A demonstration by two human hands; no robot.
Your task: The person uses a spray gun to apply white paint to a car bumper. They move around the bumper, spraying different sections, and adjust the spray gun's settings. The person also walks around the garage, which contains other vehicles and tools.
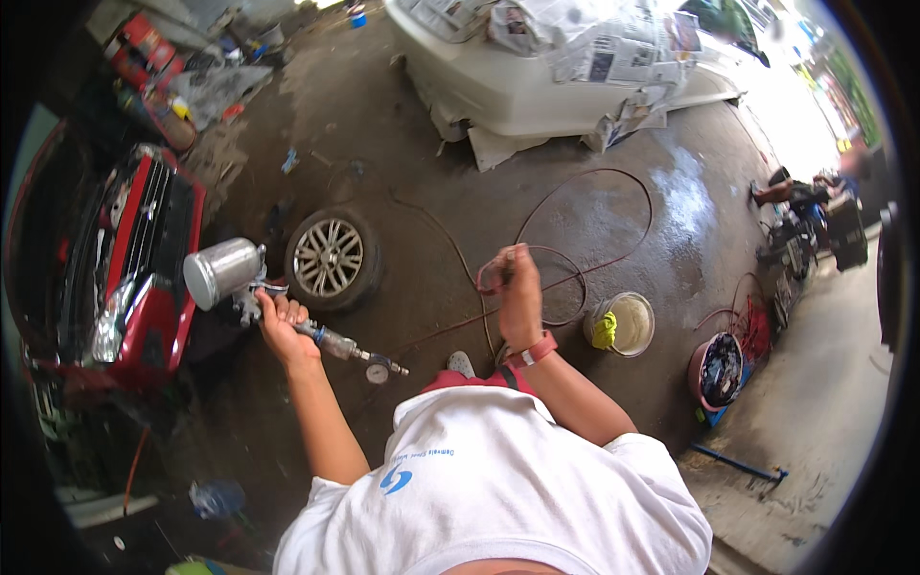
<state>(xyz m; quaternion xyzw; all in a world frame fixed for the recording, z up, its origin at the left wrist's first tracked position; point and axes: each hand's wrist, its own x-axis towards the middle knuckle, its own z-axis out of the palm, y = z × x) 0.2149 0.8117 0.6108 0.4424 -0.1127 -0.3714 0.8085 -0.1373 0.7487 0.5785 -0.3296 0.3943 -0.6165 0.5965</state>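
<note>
In my left hand point(286, 331) is a spray gun point(331, 343), its handle gripped by closed fingers. A silver paint cup point(218, 273) tops the gun, tilted to the left. Below the handle hang a clear filter and a small round pressure gauge point(378, 370), with a bare metal connector at the end. My right hand point(520, 297), raised in front of me with a red band on the wrist, is closed around a loop of reddish air hose point(490, 275). Its fingertips are partly hidden from view. Hose and gun connector are apart.
A wheel point(329, 257) lies on the floor beside the gun. The red car point(144, 316) stands at left, a white car body point(517, 86) with newspaper ahead. At right are a bucket point(632, 326) with a yellow-green cloth, a pink basin point(714, 369), and a motorcycle point(810, 225).
</note>
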